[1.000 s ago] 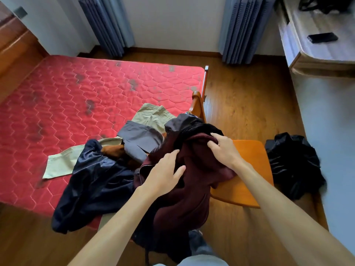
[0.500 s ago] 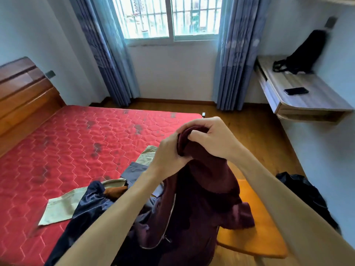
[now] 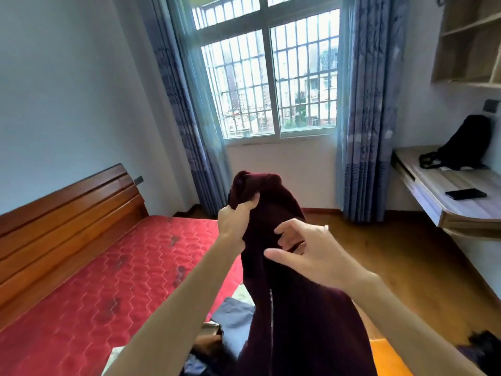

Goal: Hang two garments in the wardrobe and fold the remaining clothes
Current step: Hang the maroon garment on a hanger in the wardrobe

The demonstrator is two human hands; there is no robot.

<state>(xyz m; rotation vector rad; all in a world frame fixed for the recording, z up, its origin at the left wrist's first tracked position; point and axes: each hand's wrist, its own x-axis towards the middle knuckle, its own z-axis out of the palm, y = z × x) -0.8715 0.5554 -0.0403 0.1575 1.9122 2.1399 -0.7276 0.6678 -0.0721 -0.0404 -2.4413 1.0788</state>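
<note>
Free room: wood floor [image 3: 379,256] lies open between the bed edge and the right wall. The red mattress [image 3: 108,280] fills the left, with the headboard [image 3: 67,221] against the left wall. The bench [image 3: 433,210] juts from the right wall, its rounded corner toward the floor gap, and carries a phone [image 3: 465,194] and a black bag [image 3: 466,142]. The orange chair seat [image 3: 385,356] sits bottom right, just beside the hanging cloth.

I see the maroon jacket [image 3: 298,321] held up mid-air, above the mattress corner and the loose clothes pile [image 3: 233,316]. Its long axis is near vertical: the bunched top is up, and the body drops out of the bottom edge. The zipper [image 3: 271,308] runs down the side facing me.

The left hand [image 3: 237,215] clamps the bunched top. The right hand [image 3: 306,253] is lower, against the cloth, fingers half curled and thumb out; I can't tell if it pinches anything. The hands are apart but near each other.
</note>
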